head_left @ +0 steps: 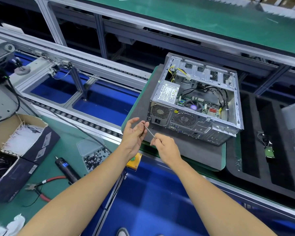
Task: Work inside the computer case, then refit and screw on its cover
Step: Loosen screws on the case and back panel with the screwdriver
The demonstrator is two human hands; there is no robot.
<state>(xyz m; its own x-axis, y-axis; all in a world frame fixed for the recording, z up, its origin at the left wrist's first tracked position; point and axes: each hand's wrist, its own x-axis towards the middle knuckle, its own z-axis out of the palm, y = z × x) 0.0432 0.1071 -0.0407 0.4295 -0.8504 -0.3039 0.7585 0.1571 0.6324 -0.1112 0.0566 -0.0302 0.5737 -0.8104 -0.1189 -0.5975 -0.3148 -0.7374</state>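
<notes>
Here, two bare forearms reach forward from the bottom of the view. The left hand (134, 133) and the right hand (167, 149) meet over the near edge of a grey mat (186, 147), holding a thin white cable tie (149, 132) between them. The left thumb and forefinger pinch the tie's upper end, while the other left fingers (132, 120) spread loosely upward. The right fingers curl around the tie's lower end.

Just beyond the fingertips, up and to the right, the computer case (196, 101) lies on its side on the mat, cover off, its back panel with two round fan grilles facing the hands. Circuit boards, black cables and a silver power supply show inside.

To the left of the left fingers, on the green bench, sit a clear box of dark screws (95, 156), a black electric screwdriver (66, 168), red-handled cutters (41, 186) and an open carton of white ties (22, 133).
</notes>
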